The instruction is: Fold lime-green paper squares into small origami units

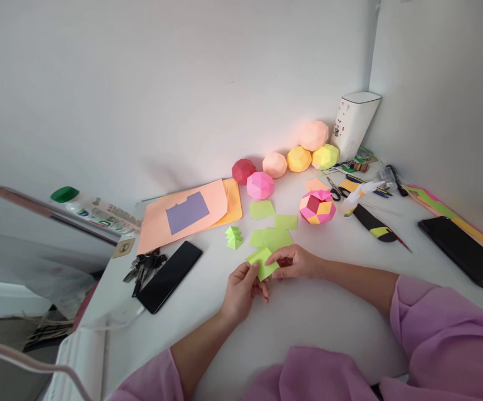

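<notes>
A small square of lime-green paper (265, 264) is held up over the table by both hands. My left hand (243, 284) pinches its left edge between thumb and fingers. At the paper's right side, the thumb and fingertips of my right hand (293, 262) close on it. Just beyond lie several loose green paper squares (278, 239), some overlapping. Left of them sits a small stack of folded green paper pieces (234, 238). A multicoloured paper ball (317, 207) with open gaps rests to the right of the squares.
Several faceted paper balls (260, 185) line the wall. Peach sheets (157, 228), keys (143, 267) and a black phone (170, 277) lie left. Scissors (336, 190), a white glue bottle (352, 200), a black-and-yellow cutter (375, 224) and a black case (462, 250) lie right.
</notes>
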`<state>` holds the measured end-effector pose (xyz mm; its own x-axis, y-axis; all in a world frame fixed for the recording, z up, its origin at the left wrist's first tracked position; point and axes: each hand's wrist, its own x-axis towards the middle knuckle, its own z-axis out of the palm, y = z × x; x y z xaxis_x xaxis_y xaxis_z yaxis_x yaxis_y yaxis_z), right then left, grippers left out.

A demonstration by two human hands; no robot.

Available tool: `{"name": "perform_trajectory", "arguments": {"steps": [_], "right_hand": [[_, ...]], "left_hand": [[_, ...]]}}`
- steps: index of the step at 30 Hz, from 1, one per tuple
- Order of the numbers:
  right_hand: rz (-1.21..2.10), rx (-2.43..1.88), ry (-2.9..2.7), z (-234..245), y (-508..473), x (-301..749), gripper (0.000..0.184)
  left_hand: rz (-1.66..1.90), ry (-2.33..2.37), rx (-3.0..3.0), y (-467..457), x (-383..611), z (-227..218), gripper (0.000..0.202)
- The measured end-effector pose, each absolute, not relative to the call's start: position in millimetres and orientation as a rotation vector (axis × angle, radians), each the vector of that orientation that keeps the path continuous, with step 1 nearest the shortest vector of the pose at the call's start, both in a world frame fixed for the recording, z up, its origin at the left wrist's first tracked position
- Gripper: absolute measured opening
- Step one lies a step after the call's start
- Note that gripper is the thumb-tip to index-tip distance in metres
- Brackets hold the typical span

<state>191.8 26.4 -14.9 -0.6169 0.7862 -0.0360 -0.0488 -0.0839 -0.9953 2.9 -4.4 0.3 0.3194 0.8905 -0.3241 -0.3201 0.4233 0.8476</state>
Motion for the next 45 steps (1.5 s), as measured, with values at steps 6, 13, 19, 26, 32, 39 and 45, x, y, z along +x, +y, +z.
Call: {"name": "perform_trajectory", "arguments": {"steps": [6,13,19,26,32,39,45], "right_hand": [[1.634,-0.809,-1.611,-11.3,26.6,189.6,0.024],[1.608,-0.874,-1.576,-6.4,24.5,188.3,0.025],[1.609,-0.972,-1.523,-7.5,23.0,186.3,0.028],[1.577,-1.01,-1.455,-4.0,19.8,182.6,0.03],[1.572,-1.009,-1.457,-5.7,18.7,182.0,0.03],[1.568,-0.985,-1.47,-7.7,19.4,182.0,0.03],[1.565,-0.981,-1.483,-6.4,19.3,181.6,0.029]], "left_hand": [[0.887,0.936,0.778,-5.0,2.6,-1.7,0.029],[0.825,0.967,0.828,-6.0,1.5,-2.1,0.029],[0.802,0.937,0.935,-8.7,1.8,0.4,0.029],[0.78,0.989,0.955,-8.3,5.3,3.7,0.031],[0.775,0.987,0.949,-8.6,4.0,-0.1,0.028],[0.767,0.995,0.961,-9.0,4.7,-1.8,0.028],[0.769,1.005,0.943,-9.5,5.3,0.2,0.029]]}}
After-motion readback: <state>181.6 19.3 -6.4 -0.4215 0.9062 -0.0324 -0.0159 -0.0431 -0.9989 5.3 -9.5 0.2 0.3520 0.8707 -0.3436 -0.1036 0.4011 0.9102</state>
